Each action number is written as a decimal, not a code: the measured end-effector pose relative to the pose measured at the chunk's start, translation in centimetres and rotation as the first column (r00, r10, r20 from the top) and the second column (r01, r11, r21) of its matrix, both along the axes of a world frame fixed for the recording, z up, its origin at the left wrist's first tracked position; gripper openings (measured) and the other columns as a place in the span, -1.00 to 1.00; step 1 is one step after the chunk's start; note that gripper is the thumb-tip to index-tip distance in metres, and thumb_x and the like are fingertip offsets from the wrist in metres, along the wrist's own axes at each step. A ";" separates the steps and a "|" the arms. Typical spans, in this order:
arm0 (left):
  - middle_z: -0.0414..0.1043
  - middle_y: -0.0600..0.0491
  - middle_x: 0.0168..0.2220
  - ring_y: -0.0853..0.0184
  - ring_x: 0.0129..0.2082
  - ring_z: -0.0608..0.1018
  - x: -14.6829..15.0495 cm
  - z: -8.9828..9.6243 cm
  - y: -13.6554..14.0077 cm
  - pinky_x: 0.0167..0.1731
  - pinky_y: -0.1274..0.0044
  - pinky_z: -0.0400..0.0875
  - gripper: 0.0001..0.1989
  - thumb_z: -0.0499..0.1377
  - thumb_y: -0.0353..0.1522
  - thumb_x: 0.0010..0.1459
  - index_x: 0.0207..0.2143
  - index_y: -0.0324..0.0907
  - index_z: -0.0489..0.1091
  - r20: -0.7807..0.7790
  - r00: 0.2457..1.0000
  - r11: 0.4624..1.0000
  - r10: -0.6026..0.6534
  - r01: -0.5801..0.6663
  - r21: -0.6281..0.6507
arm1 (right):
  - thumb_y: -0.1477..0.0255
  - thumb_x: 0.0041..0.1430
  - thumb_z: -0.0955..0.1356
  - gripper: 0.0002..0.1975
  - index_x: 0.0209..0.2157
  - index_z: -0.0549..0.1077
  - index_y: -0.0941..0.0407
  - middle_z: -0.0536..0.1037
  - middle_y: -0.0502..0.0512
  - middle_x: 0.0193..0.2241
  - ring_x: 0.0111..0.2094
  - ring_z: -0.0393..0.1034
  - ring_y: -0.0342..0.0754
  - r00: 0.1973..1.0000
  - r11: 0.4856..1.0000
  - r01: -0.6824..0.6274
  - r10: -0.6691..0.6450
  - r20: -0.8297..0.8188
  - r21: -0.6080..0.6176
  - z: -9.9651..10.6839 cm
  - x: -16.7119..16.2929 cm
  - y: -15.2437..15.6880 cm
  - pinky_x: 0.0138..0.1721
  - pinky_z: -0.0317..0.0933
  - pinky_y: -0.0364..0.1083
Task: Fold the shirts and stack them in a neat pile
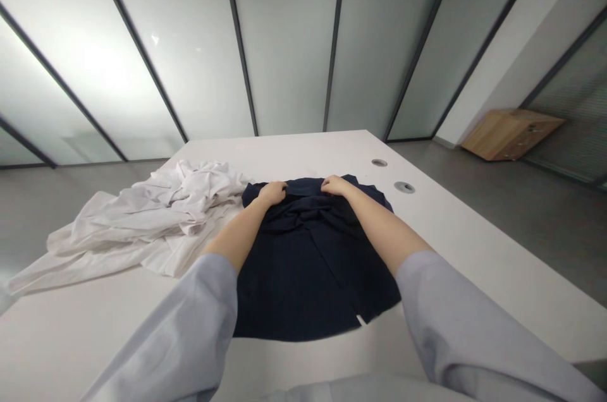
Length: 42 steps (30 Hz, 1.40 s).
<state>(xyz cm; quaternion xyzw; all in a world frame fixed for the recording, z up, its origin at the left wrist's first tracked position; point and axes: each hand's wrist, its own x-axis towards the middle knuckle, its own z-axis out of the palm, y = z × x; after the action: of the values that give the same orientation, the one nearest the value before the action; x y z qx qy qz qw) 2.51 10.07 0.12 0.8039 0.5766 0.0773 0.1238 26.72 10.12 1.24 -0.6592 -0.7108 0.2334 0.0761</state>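
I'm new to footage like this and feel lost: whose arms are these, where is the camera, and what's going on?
There is no machine here: the arms in pale sleeves belong to the person wearing the camera. It sits on their head and looks forward and down, so you see roughly what they see. There is just this one picture.

On the white table lies a dark navy garment, spread in front of the person, with a crumpled heap of white cloth to its left. The left hand and right hand each grip the navy garment near its far edge, a little apart.
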 end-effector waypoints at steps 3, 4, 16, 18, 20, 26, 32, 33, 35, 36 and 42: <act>0.47 -0.11 0.04 0.20 0.08 0.47 0.4 0.9 1.3 0.06 0.45 0.33 -0.58 -0.04 -0.38 0.24 0.09 -0.22 0.39 0.062 0.996 0.998 0.059 -0.061 0.023 | 0.46 0.06 0.27 -0.65 -0.14 0.55 0.21 0.62 0.23 -0.27 -0.19 0.52 0.07 0.941 0.987 0.160 -0.151 -0.303 0.005 0.3 0.4 1.5 -0.19 0.38 -0.06; 0.39 -0.13 0.13 0.19 0.15 0.40 0.5 1.3 1.6 0.09 0.43 0.30 -0.54 -0.04 -0.35 0.25 0.17 -0.23 0.30 0.101 0.990 0.993 0.097 -0.104 0.062 | 0.46 0.06 0.25 -0.57 -0.02 0.49 0.19 0.60 0.21 -0.16 -0.09 0.48 0.07 0.889 0.975 0.212 -0.166 -0.426 0.062 0.5 0.5 2.0 -0.11 0.36 -0.04; 0.03 -0.20 0.33 -0.03 0.31 0.11 1.8 -0.4 -3.4 0.20 0.16 0.09 -0.32 -0.11 0.03 0.24 0.26 -0.19 0.14 -0.171 0.983 0.997 0.066 -0.058 0.053 | 0.04 0.23 0.19 -0.35 0.25 0.24 0.07 0.20 0.26 0.28 0.27 0.04 0.30 0.967 0.979 -0.142 0.105 0.230 0.148 -1.2 0.8 -3.3 0.22 -0.05 0.26; 0.02 -0.21 0.34 -0.06 0.31 0.10 1.8 -1.3 -3.8 0.19 0.10 0.07 -0.26 -0.20 0.09 0.24 0.27 -0.17 0.14 -0.208 0.976 0.997 0.071 -0.072 0.002 | -0.08 0.24 0.09 -0.27 0.29 0.17 0.05 0.13 0.28 0.31 0.28 -0.01 0.37 0.951 0.993 -0.076 0.045 0.307 0.091 -1.8 1.4 -4.1 0.19 -0.08 0.35; -0.06 -0.18 0.36 -0.05 0.34 0.04 1.3 -1.8 -3.9 0.21 0.08 0.01 -0.23 -0.24 0.11 0.23 0.30 -0.15 0.09 -0.218 0.973 0.997 0.079 -0.078 0.009 | -0.09 0.24 0.04 -0.24 0.33 0.09 0.03 0.01 0.24 0.35 0.31 -0.11 0.36 0.942 0.995 -0.060 0.031 0.334 0.077 -2.4 2.5 -4.2 0.20 -0.14 0.37; 0.04 -0.12 0.34 0.14 0.32 0.13 -1.0 -1.7 -3.4 0.25 0.31 0.02 -0.34 -0.20 -0.02 0.30 0.28 -0.22 0.14 -0.203 0.978 0.993 0.037 -0.013 0.121 | 0.06 0.33 0.05 -0.35 0.32 0.10 0.08 0.01 0.17 0.36 0.35 -0.15 0.13 0.938 0.974 -0.120 0.047 0.344 0.194 -3.6 6.0 -3.1 0.28 -0.19 0.14; 0.24 -0.13 0.23 0.15 0.21 0.28 -1.2 -1.6 -4.0 0.17 0.39 0.16 -0.40 -0.10 -0.04 0.29 0.19 -0.22 0.26 -0.177 0.983 0.968 0.043 0.003 0.252 | 0.22 0.31 0.15 -0.49 0.17 0.32 0.20 0.29 0.33 0.19 0.18 0.15 0.20 0.929 0.902 -0.124 -0.041 0.369 0.413 -3.0 5.5 -4.5 0.17 0.02 0.10; 0.29 -0.13 0.19 0.15 0.18 0.32 -1.2 -1.6 -4.3 0.14 0.40 0.20 -0.43 -0.10 -0.05 0.29 0.16 -0.21 0.30 -0.163 0.986 0.960 0.045 0.003 0.279 | 0.25 0.31 0.16 -0.52 0.13 0.36 0.19 0.35 0.33 0.13 0.14 0.20 0.20 0.925 0.894 -0.146 -0.028 0.379 0.423 -2.8 5.2 -4.9 0.14 0.05 0.09; 0.37 -0.11 0.09 0.17 0.09 0.38 -1.1 -1.6 -4.8 0.09 0.42 0.26 -0.49 -0.09 -0.09 0.29 0.07 -0.20 0.37 -0.148 0.988 0.952 0.049 -0.002 0.306 | 0.26 0.31 0.16 -0.56 0.06 0.41 0.17 0.41 0.31 0.05 0.07 0.26 0.18 0.919 0.898 -0.191 0.021 0.395 0.396 -2.6 4.8 -5.6 0.11 0.10 0.07; 0.40 -0.09 0.05 0.18 0.06 0.40 -1.1 -1.6 -5.0 0.08 0.42 0.28 -0.52 -0.09 -0.10 0.30 0.04 -0.19 0.40 -0.148 0.988 0.953 0.049 -0.002 0.303 | 0.24 0.31 0.16 -0.56 0.05 0.42 0.16 0.41 0.31 0.03 0.06 0.27 0.18 0.916 0.905 -0.202 0.040 0.399 0.373 -2.6 4.6 -6.0 0.10 0.12 0.05; 0.35 -0.08 0.13 0.17 0.13 0.37 -1.3 -1.7 -5.9 0.13 0.43 0.23 -0.50 -0.10 -0.09 0.30 0.08 -0.17 0.38 -0.143 0.989 0.969 0.027 0.010 0.246 | 0.02 0.28 0.13 -0.33 0.23 0.26 0.19 0.25 0.36 0.22 0.19 0.16 0.25 0.914 0.931 -0.210 0.079 0.398 0.297 -3.7 4.8 -7.3 0.16 0.07 0.10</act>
<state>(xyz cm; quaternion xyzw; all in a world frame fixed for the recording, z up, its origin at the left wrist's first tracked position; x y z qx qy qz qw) 1.18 4.13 -1.58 0.8140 0.5735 0.0900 -0.0196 31.47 2.86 -2.44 -0.6141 -0.7884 -0.0172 0.0298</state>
